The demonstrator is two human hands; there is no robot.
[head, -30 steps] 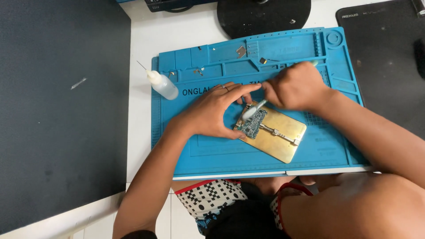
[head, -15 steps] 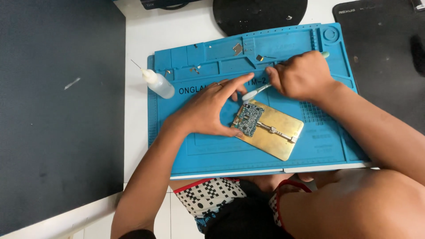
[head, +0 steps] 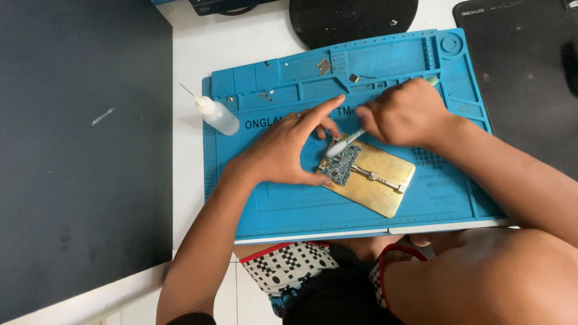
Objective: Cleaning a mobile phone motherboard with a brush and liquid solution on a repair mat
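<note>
— How are the two hands set?
— The left hand lies palm down, forefinger stretched out, thumb tucked low; its forearm runs up from the lower left.
— And the other?
— The right hand is curled into a loose fist, knuckles up, probably pinching something thin, though its fingertips are hidden. Its arm enters from the right.

Right hand hides brush handle; left hand covers circuit board corner.

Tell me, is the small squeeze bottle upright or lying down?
Lying down: the squeeze bottle rests on its side at the blue mat's left edge, needle tip pointing up-left.
</note>
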